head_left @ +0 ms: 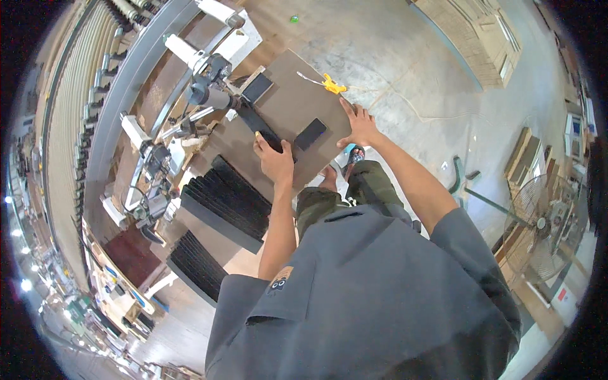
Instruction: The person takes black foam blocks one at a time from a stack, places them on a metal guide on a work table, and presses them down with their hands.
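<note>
Grey cloth of the person's shirt (386,285) fills the lower middle of the frame, with dark green shorts (373,183) just above it. Left of centre, black strips stand packed side by side in a larger bundle (228,196), and a smaller bundle (197,266) sits below it. Near the centre, the left hand (277,161) has its fingers and thumb closed around the lower end of a black strip (258,123), which lies slantwise on a brown tabletop (294,76) and runs toward the upper left. Just right of the strip lies a dark phone (311,134). The right hand (362,128) is open, its fingers spread at the tabletop's right edge. Just above it is a yellow object (332,83), its kind hard to tell. A dark rectangular panel (257,88) lies near the strip's upper end. Beyond, a machine's grey cylinder (215,97) reaches in from the upper left. Farther off stand a caged fan (541,221) at the right, wooden boards (475,38) at the upper right and a roller conveyor (66,126) along the left.
</note>
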`<action>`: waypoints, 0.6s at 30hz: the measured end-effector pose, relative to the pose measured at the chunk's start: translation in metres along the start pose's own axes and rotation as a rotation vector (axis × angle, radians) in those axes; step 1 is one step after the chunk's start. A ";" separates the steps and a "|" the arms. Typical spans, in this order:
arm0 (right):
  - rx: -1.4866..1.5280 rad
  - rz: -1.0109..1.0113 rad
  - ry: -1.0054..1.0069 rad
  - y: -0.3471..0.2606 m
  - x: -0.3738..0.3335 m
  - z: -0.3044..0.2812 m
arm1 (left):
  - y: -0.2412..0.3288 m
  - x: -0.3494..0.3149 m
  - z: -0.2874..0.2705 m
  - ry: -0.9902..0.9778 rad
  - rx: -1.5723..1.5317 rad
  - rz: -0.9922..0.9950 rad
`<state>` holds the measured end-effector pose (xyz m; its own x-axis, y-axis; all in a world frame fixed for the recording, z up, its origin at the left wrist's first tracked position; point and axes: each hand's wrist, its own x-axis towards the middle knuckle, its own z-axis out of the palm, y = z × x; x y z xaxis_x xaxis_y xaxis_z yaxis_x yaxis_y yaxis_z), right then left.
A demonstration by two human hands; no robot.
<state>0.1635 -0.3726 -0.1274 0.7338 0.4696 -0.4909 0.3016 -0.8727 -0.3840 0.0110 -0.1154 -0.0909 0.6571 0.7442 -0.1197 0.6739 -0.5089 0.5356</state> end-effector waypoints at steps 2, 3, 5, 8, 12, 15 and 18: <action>-0.003 -0.009 -0.014 0.002 0.001 0.001 | -0.023 -0.009 -0.008 0.024 -0.299 0.088; -0.001 -0.008 0.013 0.001 0.002 0.003 | -0.030 -0.012 -0.013 -0.035 -0.655 -0.013; -0.006 -0.007 0.028 0.001 0.005 0.006 | -0.045 -0.022 -0.020 -0.170 -1.251 -0.246; -0.030 0.022 0.005 0.002 0.004 0.003 | -0.040 -0.031 -0.050 -0.385 -1.584 -0.391; -0.036 0.044 -0.035 -0.006 0.006 0.000 | -0.040 -0.046 -0.073 -0.394 -1.749 -0.396; -0.027 0.008 -0.003 -0.002 0.006 0.002 | -0.030 -0.068 -0.083 -0.064 -1.001 -0.138; -0.040 0.001 0.018 0.005 0.004 0.004 | -0.035 -0.081 -0.089 0.159 -0.212 0.004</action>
<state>0.1649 -0.3745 -0.1343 0.7450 0.4663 -0.4769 0.3244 -0.8781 -0.3518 -0.0956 -0.1196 -0.0259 0.5870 0.8095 0.0072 0.5741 -0.4226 0.7013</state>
